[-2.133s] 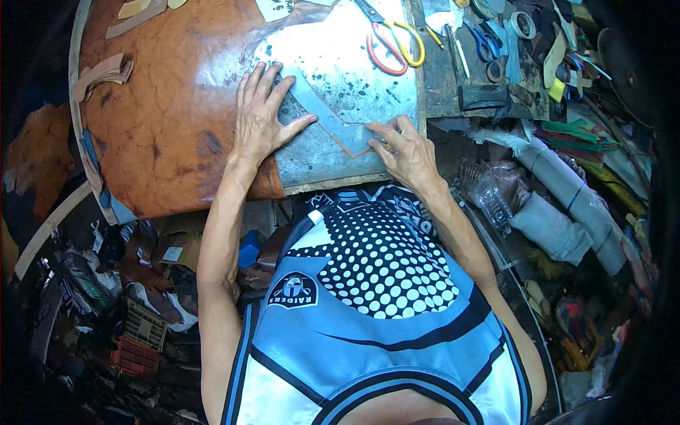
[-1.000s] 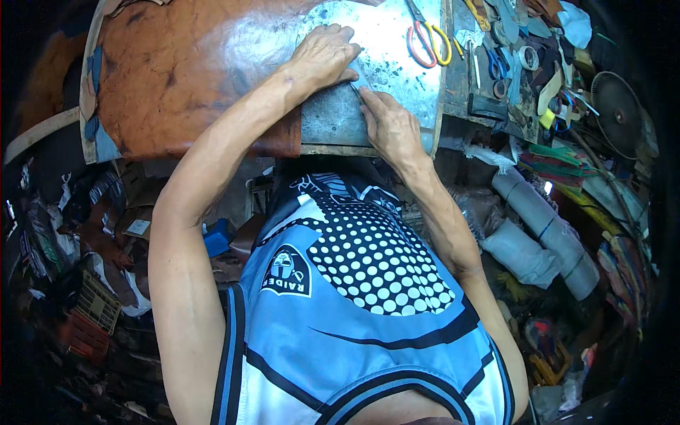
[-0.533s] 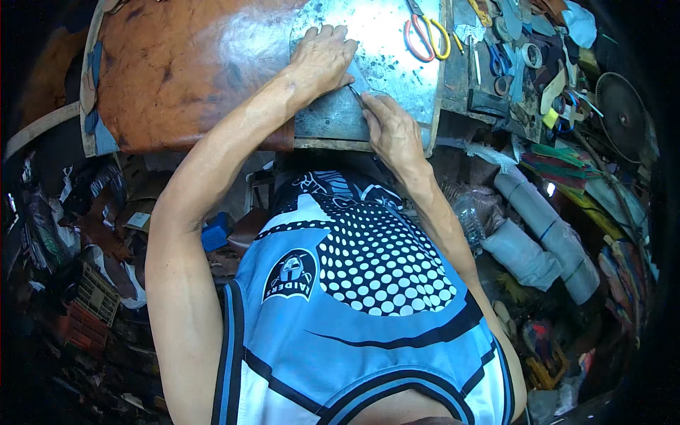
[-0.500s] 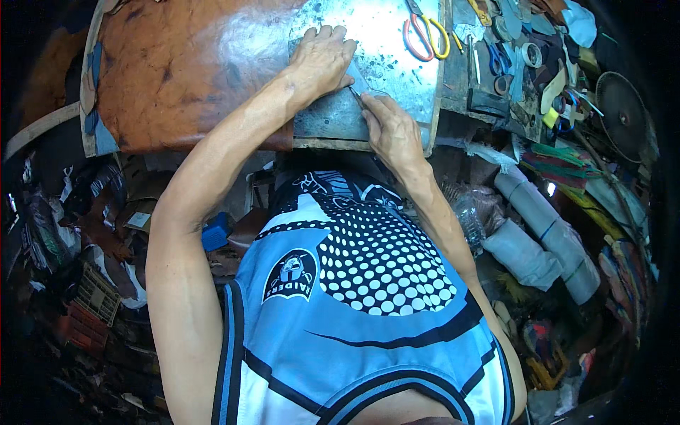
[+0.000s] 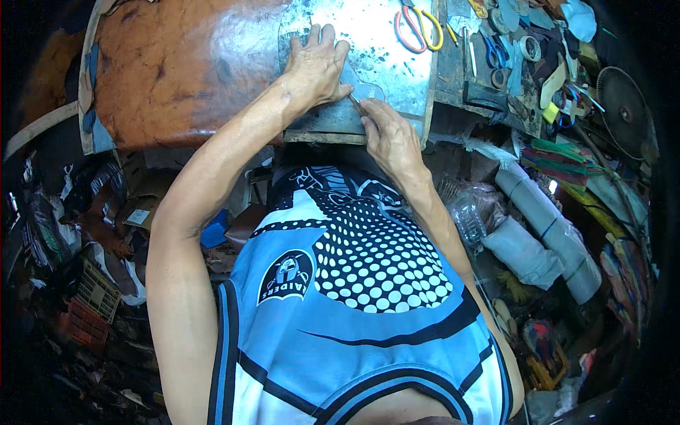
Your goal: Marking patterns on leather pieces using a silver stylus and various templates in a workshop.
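Observation:
My left hand (image 5: pixel 316 67) presses on the shiny metal work surface (image 5: pixel 407 85), its fingers spread and its thumb pointing toward my right hand. A flat grey-blue piece (image 5: pixel 367 91) with a rounded edge lies partly under it; its material I cannot make out. Close by on the right, my right hand (image 5: pixel 392 134) is closed on a slim, dark, pointed tool (image 5: pixel 355 104). The tool's tip is near my left thumb, at the edge of the grey-blue piece. Most of the tool is hidden in my fingers, so its exact kind does not show.
Brown leather (image 5: pixel 170 78) covers the table's left part. Scissors (image 5: pixel 423 32) with red and yellow handles lie at the far right of the metal. Beyond stand a cluttered side surface with blue-handled scissors (image 5: pixel 496 53) and tape rolls, and a round fan (image 5: pixel 625 113).
My left fingers have spread wider. My right hand has shifted slightly nearer to me, and more of the grey-blue piece shows. The whole view has shifted a little.

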A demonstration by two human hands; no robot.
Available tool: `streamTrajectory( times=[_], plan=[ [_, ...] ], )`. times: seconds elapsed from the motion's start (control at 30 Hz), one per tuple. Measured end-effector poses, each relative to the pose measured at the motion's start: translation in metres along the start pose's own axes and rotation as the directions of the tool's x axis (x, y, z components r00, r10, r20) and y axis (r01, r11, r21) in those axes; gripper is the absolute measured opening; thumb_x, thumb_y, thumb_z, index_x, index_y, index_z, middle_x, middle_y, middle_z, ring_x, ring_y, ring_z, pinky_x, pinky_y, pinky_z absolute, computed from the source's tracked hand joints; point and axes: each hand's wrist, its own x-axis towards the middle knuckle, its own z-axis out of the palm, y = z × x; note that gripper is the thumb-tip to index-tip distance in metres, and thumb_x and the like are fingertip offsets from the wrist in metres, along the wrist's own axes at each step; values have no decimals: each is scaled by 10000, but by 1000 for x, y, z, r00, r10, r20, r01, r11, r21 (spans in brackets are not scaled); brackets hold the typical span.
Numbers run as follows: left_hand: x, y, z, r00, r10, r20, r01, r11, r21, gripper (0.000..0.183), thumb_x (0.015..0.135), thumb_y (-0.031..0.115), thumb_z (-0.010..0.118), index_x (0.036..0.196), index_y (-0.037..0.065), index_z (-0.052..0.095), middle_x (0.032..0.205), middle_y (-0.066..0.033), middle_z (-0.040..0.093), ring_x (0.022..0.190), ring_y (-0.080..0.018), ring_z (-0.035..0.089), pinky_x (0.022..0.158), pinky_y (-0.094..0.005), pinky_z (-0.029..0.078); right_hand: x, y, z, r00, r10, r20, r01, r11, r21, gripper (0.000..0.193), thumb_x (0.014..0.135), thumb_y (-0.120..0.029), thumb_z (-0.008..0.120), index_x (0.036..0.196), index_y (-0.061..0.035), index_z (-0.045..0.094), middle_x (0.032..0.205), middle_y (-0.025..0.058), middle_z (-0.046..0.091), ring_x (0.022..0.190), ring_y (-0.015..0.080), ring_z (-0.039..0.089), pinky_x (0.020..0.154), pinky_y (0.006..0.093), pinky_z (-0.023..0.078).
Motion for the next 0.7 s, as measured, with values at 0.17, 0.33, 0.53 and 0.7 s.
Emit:
streamTrajectory(
  times=[0.17, 0.33, 0.53, 0.7],
  plan=[
    [-3, 3, 7, 1000, -25, 19, 25, 999, -47, 749, 712, 459, 817, 1244, 8, 545, 1365, -289, 428, 1374, -468, 360, 987, -692, 421, -5, -5, -7, 999, 38, 23, -38, 999, -12, 270, 894, -63, 602, 1152, -12, 660, 1220, 196, 649, 1000, 407, 670, 859, 458, 562],
    [-2, 5, 11, 999, -33, 7, 34, 999, -25, 851, 663, 541, 819, 1271, 14, 541, 1406, -319, 382, 1390, -506, 316, 989, -719, 401, -15, -3, -14, 996, 76, 39, -75, 997, -26, 266, 895, -76, 602, 1150, -23, 661, 1258, 190, 637, 1034, 406, 666, 889, 461, 557],
    [-4, 11, 16, 999, -40, 16, 39, 998, 43, 918, 635, 598, 813, 1294, 21, 538, 1398, -331, 368, 1384, -538, 290, 975, -722, 401, -22, 3, -16, 991, 109, 83, -107, 994, -27, 262, 894, -82, 592, 1140, -26, 659, 1304, 188, 618, 1065, 408, 656, 918, 461, 550],
    [-3, 13, 13, 999, -43, 28, 42, 998, 42, 927, 627, 604, 817, 1293, 18, 544, 1395, -332, 367, 1373, -543, 292, 945, -719, 414, -31, 11, -19, 986, 121, 111, -119, 993, -26, 260, 888, -78, 592, 1135, -26, 656, 1343, 198, 590, 1080, 415, 648, 921, 462, 549]
  ],
)
